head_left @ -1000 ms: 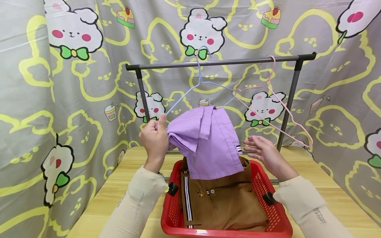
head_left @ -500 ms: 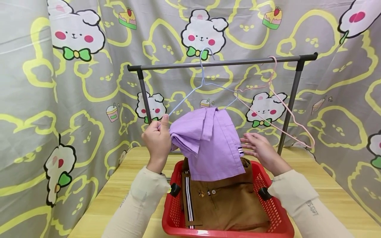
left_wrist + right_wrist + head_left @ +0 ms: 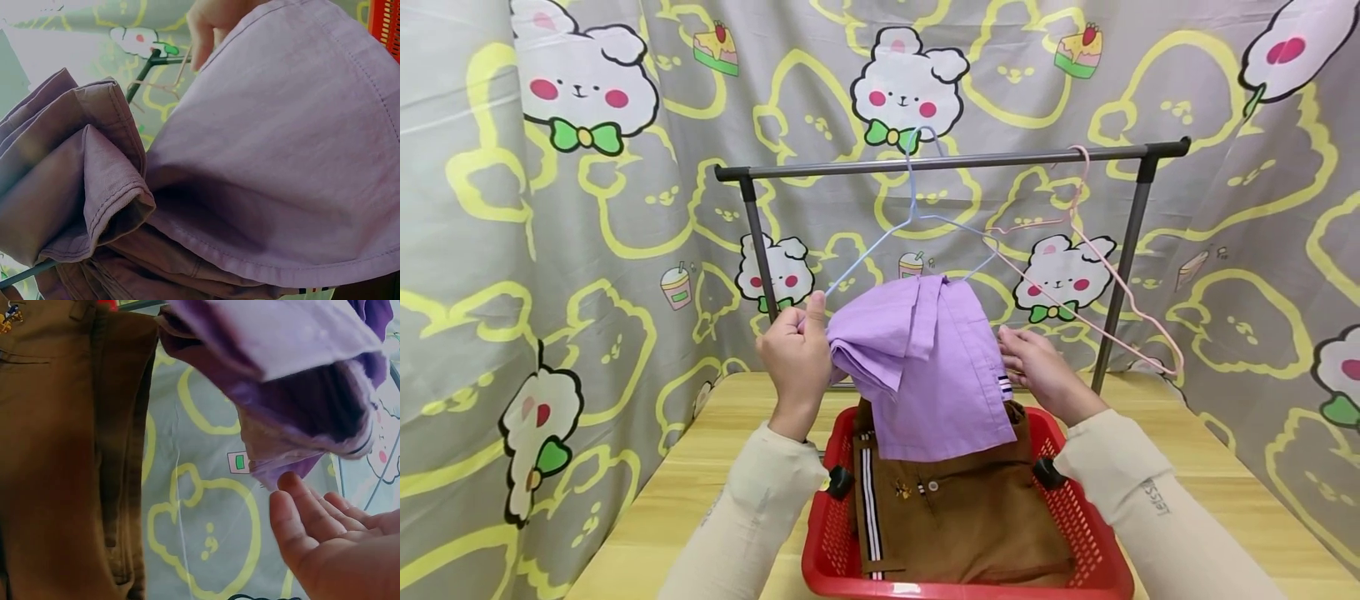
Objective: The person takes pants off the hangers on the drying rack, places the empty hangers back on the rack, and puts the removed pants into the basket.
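Purple shorts (image 3: 943, 375) are draped over the lower part of a blue clothes hanger (image 3: 871, 248), whose hook is over the rack's bar. My left hand (image 3: 796, 350) grips the hanger's left corner, thumb up, right beside the bunched purple cloth. My right hand (image 3: 1037, 367) is at the shorts' right edge, by a small striped tab. In the right wrist view its fingers (image 3: 306, 509) are extended, fingertips close to the purple cloth (image 3: 281, 337); whether they touch it I cannot tell. Folds of the shorts (image 3: 281, 144) fill the left wrist view, where the left hand is hidden.
Below the shorts, a red basket (image 3: 1093, 533) holds brown trousers (image 3: 970, 525) with a striped side band. A pink hanger (image 3: 1120, 279) hangs from the right of the grey rack bar (image 3: 1000, 158). The rack stands on a wooden table (image 3: 700, 467), before a patterned curtain.
My right hand has moved left to the shorts' right edge. The blue hanger and shorts shifted slightly right and down against the rack; my left hand kept its grip.
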`<state>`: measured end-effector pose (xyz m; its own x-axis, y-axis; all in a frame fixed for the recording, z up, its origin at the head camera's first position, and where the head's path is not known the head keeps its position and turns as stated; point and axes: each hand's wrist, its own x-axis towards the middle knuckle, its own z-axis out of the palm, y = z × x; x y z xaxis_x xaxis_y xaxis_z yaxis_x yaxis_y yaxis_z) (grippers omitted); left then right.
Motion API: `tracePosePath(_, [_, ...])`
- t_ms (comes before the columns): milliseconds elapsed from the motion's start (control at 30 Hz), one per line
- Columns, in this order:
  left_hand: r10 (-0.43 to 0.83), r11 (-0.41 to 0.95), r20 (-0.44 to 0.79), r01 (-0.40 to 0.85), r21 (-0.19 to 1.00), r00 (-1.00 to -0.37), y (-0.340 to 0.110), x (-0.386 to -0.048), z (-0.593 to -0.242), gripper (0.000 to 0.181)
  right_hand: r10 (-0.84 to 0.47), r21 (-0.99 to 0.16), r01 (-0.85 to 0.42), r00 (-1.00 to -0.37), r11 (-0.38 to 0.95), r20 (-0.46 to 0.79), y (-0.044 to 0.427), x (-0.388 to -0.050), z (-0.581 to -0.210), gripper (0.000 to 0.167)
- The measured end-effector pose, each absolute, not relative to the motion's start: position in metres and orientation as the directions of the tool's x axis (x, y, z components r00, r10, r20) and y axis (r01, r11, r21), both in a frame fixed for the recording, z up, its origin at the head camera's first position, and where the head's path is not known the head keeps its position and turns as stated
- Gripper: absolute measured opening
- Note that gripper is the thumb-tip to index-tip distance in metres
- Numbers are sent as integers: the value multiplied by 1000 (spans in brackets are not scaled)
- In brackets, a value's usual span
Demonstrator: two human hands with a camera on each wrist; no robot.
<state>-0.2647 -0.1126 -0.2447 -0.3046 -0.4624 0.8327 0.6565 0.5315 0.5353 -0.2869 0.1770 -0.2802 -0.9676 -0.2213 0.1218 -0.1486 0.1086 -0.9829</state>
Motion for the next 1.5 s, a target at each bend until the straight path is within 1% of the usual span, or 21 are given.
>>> tracePosePath(67, [-463, 532, 833, 657, 535, -304, -112, -264, -245, 51, -224, -983, -157, -966, 96, 133, 174, -289, -277, 66])
tracePosePath(167, [-462, 527, 832, 659, 537, -308, -111, -264, -245, 51, -204, -979, -166, -969, 117, 140, 169, -291, -271, 68])
tracePosePath(333, [-454, 522, 838, 672, 526, -304, -109, -264, -247, 51, -150, -958, -151, -982, 243, 116, 160, -293, -260, 72])
tracePosePath(500, [-438, 524, 846, 678, 515, -305, -108, -264, -249, 51, -128, -922, -143, -986, 361, 103, 151, -294, -252, 76])
tracePosePath(733, [-432, 527, 848, 677, 514, -307, -107, -265, -251, 49, -82, -893, -104, -994, 437, 75, 141, -293, -246, 82])
tracePosePath(900, [-424, 529, 847, 672, 518, -320, -105, -264, -252, 49, -21, -876, -82, -996, 475, 82, 130, -292, -236, 93])
tracePosePath(967, [-419, 536, 853, 674, 508, -311, -104, -264, -252, 49, -2, -880, -79, -996, 468, 88, 124, -290, -231, 98])
tracePosePath(1100, [-413, 562, 870, 676, 476, -269, -101, -265, -254, 49, 45, -882, -52, -996, 468, 82, 109, -287, -222, 106])
tracePosePath(1267, [-407, 578, 886, 688, 439, -222, -99, -266, -254, 49, 89, -827, -16, -993, 562, 79, 96, -287, -219, 108])
tracePosePath(1500, [-396, 580, 895, 699, 418, -207, -95, -265, -254, 49, 113, -776, 27, -992, 630, 57, 90, -289, -224, 110])
